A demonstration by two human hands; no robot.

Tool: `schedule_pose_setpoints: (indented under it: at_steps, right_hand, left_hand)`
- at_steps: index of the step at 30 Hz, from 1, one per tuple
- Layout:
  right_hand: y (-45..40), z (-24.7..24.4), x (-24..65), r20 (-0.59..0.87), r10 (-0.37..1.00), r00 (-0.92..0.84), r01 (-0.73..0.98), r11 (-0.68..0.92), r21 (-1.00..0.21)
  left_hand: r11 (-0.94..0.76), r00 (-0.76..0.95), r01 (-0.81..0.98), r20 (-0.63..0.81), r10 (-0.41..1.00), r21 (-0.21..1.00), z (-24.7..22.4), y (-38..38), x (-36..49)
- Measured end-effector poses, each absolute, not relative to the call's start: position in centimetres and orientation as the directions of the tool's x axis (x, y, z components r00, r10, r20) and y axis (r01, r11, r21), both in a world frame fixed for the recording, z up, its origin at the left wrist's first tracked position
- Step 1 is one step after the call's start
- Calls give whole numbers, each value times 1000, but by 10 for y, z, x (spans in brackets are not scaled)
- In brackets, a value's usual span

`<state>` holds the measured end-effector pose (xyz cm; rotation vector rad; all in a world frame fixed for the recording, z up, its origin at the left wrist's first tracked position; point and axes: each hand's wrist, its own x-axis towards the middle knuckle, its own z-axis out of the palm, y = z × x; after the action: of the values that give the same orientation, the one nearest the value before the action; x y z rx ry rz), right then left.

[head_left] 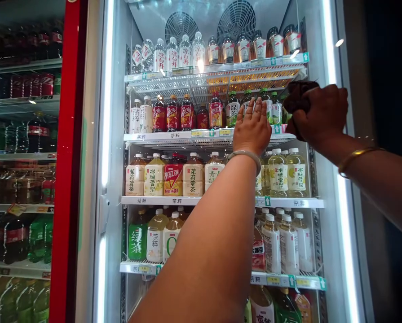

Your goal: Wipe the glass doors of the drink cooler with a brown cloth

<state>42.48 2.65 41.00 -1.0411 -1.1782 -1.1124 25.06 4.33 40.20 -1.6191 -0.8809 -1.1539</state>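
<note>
My left hand (253, 128), with a pale bangle at the wrist, is raised in front of the second shelf of a lit drinks cooler. Its fingers are stretched out, palm forward, seemingly flat on the glass door. Bunched in my right hand (322, 110) is a dark cloth (302, 92), held at the upper right of the door. A gold bangle circles that wrist. Behind my left fingers stand green tea bottles (232, 109), partly hidden. Red iced tea bottles (187, 113) line the same shelf to the left.
Clear-water bottles (185, 54) fill the top shelf beneath two round fan grilles. Larger tea bottles (173, 179) stand on the lower shelves. Bright light strips (345, 251) run down both sides. To the left is a second cooler with a red frame (66, 179).
</note>
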Motion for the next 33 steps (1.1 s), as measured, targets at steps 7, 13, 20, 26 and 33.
schedule_pose_setpoints:
  at_steps: [7, 13, 20, 26, 33]
  right_hand:
    - [23, 398, 400, 972, 20, -235, 959, 170, 228]
    - [21, 415, 453, 999, -32, -9, 993, 119, 12]
    - [25, 404, 399, 980, -48, -194, 969, 148, 199]
    - [27, 399, 464, 952, -52, -300, 949, 88, 304]
    - [24, 403, 417, 995, -90, -45, 987, 148, 59]
  left_hand:
    - [-311, 374, 880, 927, -16, -360, 398, 40, 246]
    - [-275, 410, 872, 911, -38, -404, 396, 41, 247]
    - [-277, 423, 867, 906, -28, -413, 396, 42, 246]
    - [-261, 466, 854, 885, 1, -449, 395, 38, 244]
    - [-313, 422, 866, 906, 41, -389, 399, 40, 248]
